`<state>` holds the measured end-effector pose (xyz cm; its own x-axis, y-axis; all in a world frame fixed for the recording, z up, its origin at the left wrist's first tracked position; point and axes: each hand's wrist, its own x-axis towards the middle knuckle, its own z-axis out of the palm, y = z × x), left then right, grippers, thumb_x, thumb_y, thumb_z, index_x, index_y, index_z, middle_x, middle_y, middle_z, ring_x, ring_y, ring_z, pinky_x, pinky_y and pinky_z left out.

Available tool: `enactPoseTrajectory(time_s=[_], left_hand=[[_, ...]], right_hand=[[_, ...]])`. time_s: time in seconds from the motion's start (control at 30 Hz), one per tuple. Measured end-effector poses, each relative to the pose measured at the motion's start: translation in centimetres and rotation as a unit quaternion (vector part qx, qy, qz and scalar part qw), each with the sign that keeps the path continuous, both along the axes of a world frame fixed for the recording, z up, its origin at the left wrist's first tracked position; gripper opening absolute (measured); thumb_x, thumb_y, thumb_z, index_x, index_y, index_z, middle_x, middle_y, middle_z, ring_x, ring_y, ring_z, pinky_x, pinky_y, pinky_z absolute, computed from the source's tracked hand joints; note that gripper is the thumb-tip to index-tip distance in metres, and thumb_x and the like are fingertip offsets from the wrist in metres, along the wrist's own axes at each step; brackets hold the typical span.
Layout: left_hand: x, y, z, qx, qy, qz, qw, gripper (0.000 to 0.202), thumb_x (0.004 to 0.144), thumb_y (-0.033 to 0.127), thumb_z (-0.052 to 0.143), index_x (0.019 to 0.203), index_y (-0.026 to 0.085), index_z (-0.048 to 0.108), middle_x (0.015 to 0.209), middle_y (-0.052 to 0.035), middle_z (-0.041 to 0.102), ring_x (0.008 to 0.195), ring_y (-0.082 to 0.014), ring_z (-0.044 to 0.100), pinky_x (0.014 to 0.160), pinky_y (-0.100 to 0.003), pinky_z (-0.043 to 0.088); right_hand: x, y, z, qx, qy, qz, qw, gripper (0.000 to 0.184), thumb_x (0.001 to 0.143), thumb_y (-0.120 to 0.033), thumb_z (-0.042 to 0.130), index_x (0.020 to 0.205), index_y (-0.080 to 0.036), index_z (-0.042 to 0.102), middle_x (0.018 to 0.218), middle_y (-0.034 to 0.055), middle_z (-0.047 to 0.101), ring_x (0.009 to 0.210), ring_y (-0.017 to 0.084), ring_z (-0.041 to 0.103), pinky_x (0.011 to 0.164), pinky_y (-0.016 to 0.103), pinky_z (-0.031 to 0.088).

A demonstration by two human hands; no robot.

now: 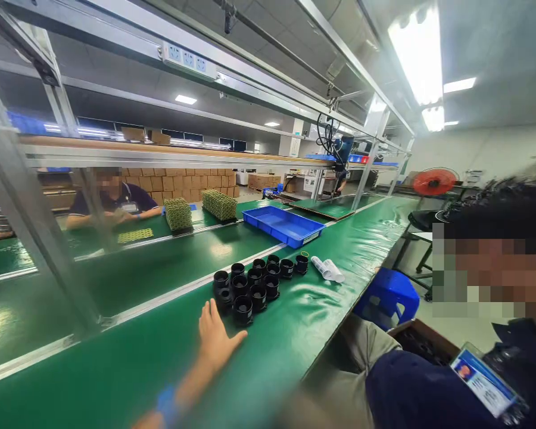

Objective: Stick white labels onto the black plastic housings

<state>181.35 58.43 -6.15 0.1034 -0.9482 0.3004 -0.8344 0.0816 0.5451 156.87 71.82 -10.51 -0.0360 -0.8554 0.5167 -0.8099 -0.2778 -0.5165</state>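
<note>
My left hand [217,336], with a blue band [166,405] at the wrist, reaches over the green bench top [129,381]. Its fingers are stretched out and the thumb stands apart, with nothing held. Just beyond the fingertips stands a cluster of several black round plastic housings [243,310], open at the top. I cannot tell whether the fingers touch the nearest one. A thin yellow-green ring [304,254] rests on the housing at the far right end. Beside it lie two white rolls or tubes [328,269] with print on them. My right hand is not in view.
Beyond the housings sits a blue tray [290,238]. Two stacks of yellow-green lattice pieces [218,205] stand farther back, near a seated co-worker [116,202]. Another person [429,387] sits close on the right, by a blue stool [388,295]. Metal uprights [40,238] frame the bench.
</note>
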Motion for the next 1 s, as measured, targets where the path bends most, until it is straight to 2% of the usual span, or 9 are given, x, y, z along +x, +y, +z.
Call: enactPoseTrajectory(time_s=[0.03, 0.1, 0.17, 0.27, 0.43, 0.67, 0.77, 0.9, 1.0], left_hand=[[0.0, -0.3, -0.1, 0.02, 0.01, -0.015, 1.0, 0.12, 0.072, 0.059, 0.068, 0.152, -0.003, 0.004, 0.158, -0.0307, 0.017, 0.151, -0.0413, 0.014, 0.124, -0.057, 0.019], [0.0, -0.6, -0.4, 0.023, 0.02, -0.037, 0.999, 0.122, 0.07, 0.059, 0.069, 0.151, -0.003, 0.003, 0.157, -0.0305, 0.019, 0.15, -0.0399, 0.016, 0.124, -0.055, 0.019], [0.0, -1.0, -0.7, -0.002, 0.029, -0.031, 0.999, 0.12, 0.07, 0.06, 0.069, 0.151, -0.003, 0.005, 0.155, -0.0308, 0.023, 0.148, -0.0412, 0.023, 0.122, -0.054, 0.023], [-0.2, -2.2, -1.2, -0.034, 0.043, -0.024, 0.998, 0.116, 0.073, 0.061, 0.064, 0.15, -0.004, 0.007, 0.151, -0.0316, 0.03, 0.142, -0.0435, 0.033, 0.118, -0.055, 0.031], [-0.2, -3.9, -1.4, -0.027, 0.044, -0.03, 0.998, 0.117, 0.077, 0.064, 0.059, 0.151, -0.004, -0.001, 0.146, -0.032, 0.036, 0.137, -0.0429, 0.04, 0.113, -0.057, 0.038], [0.8, -3.4, -1.1, 0.012, 0.08, -0.022, 0.997, 0.128, 0.072, 0.071, 0.062, 0.152, 0.0, -0.007, 0.15, -0.0306, 0.025, 0.144, -0.0421, 0.03, 0.112, -0.054, 0.043], [1.3, -3.0, -1.4, 0.007, 0.083, -0.025, 0.996, 0.13, 0.07, 0.074, 0.061, 0.153, 0.003, -0.009, 0.151, -0.0277, 0.022, 0.145, -0.0396, 0.029, 0.112, -0.054, 0.044], [2.2, -2.3, -1.5, -0.002, 0.072, -0.02, 0.997, 0.128, 0.069, 0.076, 0.059, 0.154, 0.004, -0.005, 0.149, -0.025, 0.029, 0.146, -0.038, 0.027, 0.116, -0.056, 0.04], [2.6, -1.9, -1.4, 0.022, 0.066, -0.019, 0.997, 0.127, 0.068, 0.078, 0.057, 0.154, 0.004, 0.001, 0.148, -0.0244, 0.033, 0.145, -0.0377, 0.029, 0.116, -0.057, 0.039]], right_hand=[[2.1, -1.0, 0.8, -0.001, 0.0, 0.006, 1.0, 0.03, 0.086, -0.045, 0.05, 0.112, -0.044, 0.065, 0.1, 0.0058, 0.067, 0.093, 0.027, 0.067, 0.072, 0.048, 0.062], [5.5, -3.6, 2.3, 0.009, 0.002, 0.017, 1.0, 0.037, 0.091, -0.03, 0.042, 0.125, -0.032, 0.057, 0.119, 0.0085, 0.062, 0.113, 0.025, 0.06, 0.096, 0.049, 0.057], [7.7, -6.1, 3.3, 0.033, 0.015, -0.004, 0.999, 0.049, 0.088, -0.023, 0.046, 0.137, -0.018, 0.046, 0.131, 0.0144, 0.054, 0.123, 0.028, 0.053, 0.105, 0.051, 0.05], [8.9, -8.1, 3.2, 0.058, 0.034, -0.037, 0.997, 0.061, 0.08, -0.018, 0.053, 0.14, -0.016, 0.044, 0.134, 0.0154, 0.052, 0.124, 0.032, 0.05, 0.105, 0.054, 0.048], [9.1, -7.7, 2.5, 0.089, 0.008, -0.022, 0.996, 0.061, 0.08, -0.017, 0.051, 0.141, -0.02, 0.044, 0.135, 0.0121, 0.05, 0.126, 0.029, 0.046, 0.109, 0.052, 0.043], [9.6, -8.1, 3.5, 0.123, -0.031, 0.003, 0.992, 0.067, 0.072, -0.015, 0.055, 0.138, -0.024, 0.046, 0.134, 0.0099, 0.052, 0.123, 0.032, 0.047, 0.105, 0.056, 0.044], [9.5, -7.7, 3.3, 0.089, -0.044, 0.001, 0.995, 0.065, 0.074, -0.02, 0.058, 0.137, -0.028, 0.045, 0.131, 0.0084, 0.054, 0.122, 0.03, 0.051, 0.103, 0.051, 0.048], [9.4, -6.9, 3.5, 0.049, -0.051, 0.003, 0.997, 0.059, 0.08, -0.033, 0.06, 0.137, -0.035, 0.044, 0.125, 0.004, 0.057, 0.117, 0.027, 0.057, 0.099, 0.042, 0.054], [9.3, -6.7, 4.0, -0.036, -0.049, 0.003, 0.998, 0.051, 0.079, -0.027, 0.062, 0.129, -0.031, 0.051, 0.114, 0.0051, 0.061, 0.105, 0.026, 0.063, 0.088, 0.038, 0.059]])
